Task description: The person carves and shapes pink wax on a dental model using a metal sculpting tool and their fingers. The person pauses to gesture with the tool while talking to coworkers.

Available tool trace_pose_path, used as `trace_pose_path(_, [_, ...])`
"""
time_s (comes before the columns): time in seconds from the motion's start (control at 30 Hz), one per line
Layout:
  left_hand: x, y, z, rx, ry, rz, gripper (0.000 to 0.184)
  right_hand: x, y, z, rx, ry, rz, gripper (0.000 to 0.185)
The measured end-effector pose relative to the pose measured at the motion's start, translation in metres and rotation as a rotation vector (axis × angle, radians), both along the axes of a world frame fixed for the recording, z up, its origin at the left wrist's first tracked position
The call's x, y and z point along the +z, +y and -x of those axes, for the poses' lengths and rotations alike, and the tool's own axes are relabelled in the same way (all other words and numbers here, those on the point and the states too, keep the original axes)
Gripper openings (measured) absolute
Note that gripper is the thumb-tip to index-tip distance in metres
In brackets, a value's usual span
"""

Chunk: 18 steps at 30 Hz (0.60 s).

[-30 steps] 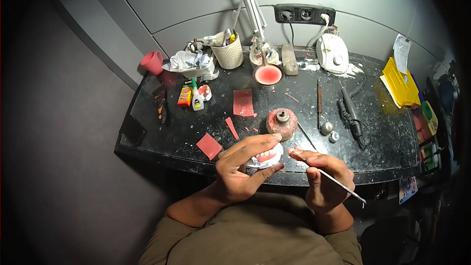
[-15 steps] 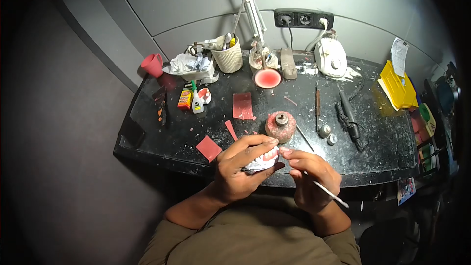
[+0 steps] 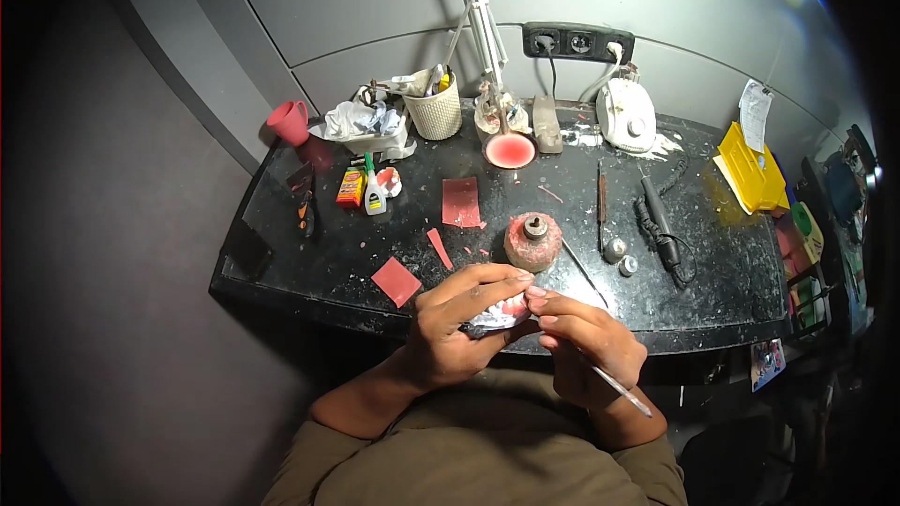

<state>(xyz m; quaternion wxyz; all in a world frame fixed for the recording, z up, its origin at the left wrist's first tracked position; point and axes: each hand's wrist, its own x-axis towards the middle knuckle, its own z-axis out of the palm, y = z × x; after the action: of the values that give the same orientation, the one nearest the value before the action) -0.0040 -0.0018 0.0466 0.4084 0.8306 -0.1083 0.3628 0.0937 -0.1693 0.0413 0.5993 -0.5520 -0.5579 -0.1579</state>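
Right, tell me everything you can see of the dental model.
The dental model has whitish teeth, waxy pink gum and a pale, chalky-looking base, dark at lower left. The left hand grips it near the front edge of the black bench; the right hand is at its right side. Fingers hide much of it.

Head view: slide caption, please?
Left hand holding a dental model, right hand close beside it with a slim tool.
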Motion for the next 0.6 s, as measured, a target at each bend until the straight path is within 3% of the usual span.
trace_pose_path(0.13, [-0.001,0.004,0.005,-0.067,0.087,0.083,0.044,-0.002,0.001,0.000,-0.001,-0.035,0.021,0.021])
trace_pose_path(0.23, [-0.008,0.003,0.008,-0.148,0.215,0.309,0.047,0.000,-0.001,-0.001,0.005,-0.028,0.033,0.015])
trace_pose_path(0.3, [-0.020,0.002,0.004,-0.330,0.135,0.643,0.051,-0.001,-0.002,0.000,0.014,-0.019,0.041,0.015])
trace_pose_path(0.4, [-0.026,0.013,0.000,-0.311,0.065,0.438,0.048,-0.003,-0.003,0.000,0.012,0.014,0.030,0.014])
trace_pose_path(0.43, [-0.026,0.014,-0.001,-0.271,0.031,0.334,0.047,-0.004,-0.005,-0.002,0.027,-0.002,0.031,0.022])
trace_pose_path(0.47, [-0.025,0.013,-0.001,-0.270,0.036,0.334,0.047,-0.005,-0.006,-0.002,0.043,-0.017,0.033,0.030])
trace_pose_path(0.6, [-0.022,0.010,0.000,-0.177,-0.009,0.229,0.042,-0.004,-0.001,0.001,0.014,-0.021,0.006,0.030])
